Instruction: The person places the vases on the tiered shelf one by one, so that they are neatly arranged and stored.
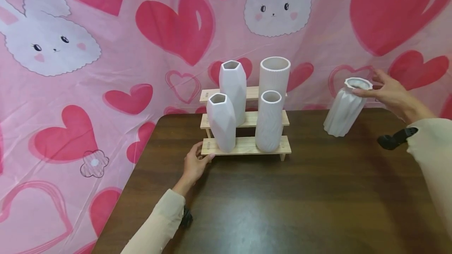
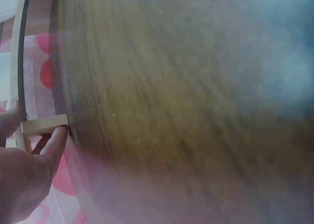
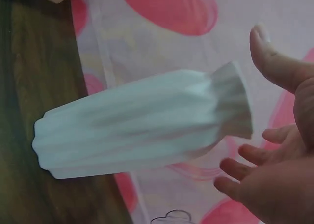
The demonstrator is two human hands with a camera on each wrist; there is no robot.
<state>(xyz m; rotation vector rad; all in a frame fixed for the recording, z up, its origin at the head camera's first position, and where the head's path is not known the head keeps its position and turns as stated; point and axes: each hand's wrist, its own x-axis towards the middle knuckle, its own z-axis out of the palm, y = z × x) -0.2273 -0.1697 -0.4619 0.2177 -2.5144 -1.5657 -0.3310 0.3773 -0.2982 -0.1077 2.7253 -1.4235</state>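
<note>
At the left end of a wooden tiered stand's [image 1: 245, 145] lowest step, my left hand [image 1: 195, 166] grips the wood; in the left wrist view its fingers reach round a short leg [image 2: 46, 124]. Beside the mouth of a white fluted vase [image 3: 142, 121], my right hand [image 1: 395, 93] is spread with thumb and fingers apart. The right wrist view shows a gap between that hand and the vase. The fluted vase [image 1: 342, 111] stands upright on the table, right of the stand.
Two faceted white vases [image 1: 221, 122] and two cylindrical white vases [image 1: 269, 122] stand on the tiers. A dark wooden table [image 1: 282, 199] carries everything. Behind it hangs a pink cloth [image 1: 152, 58] printed with hearts and rabbits.
</note>
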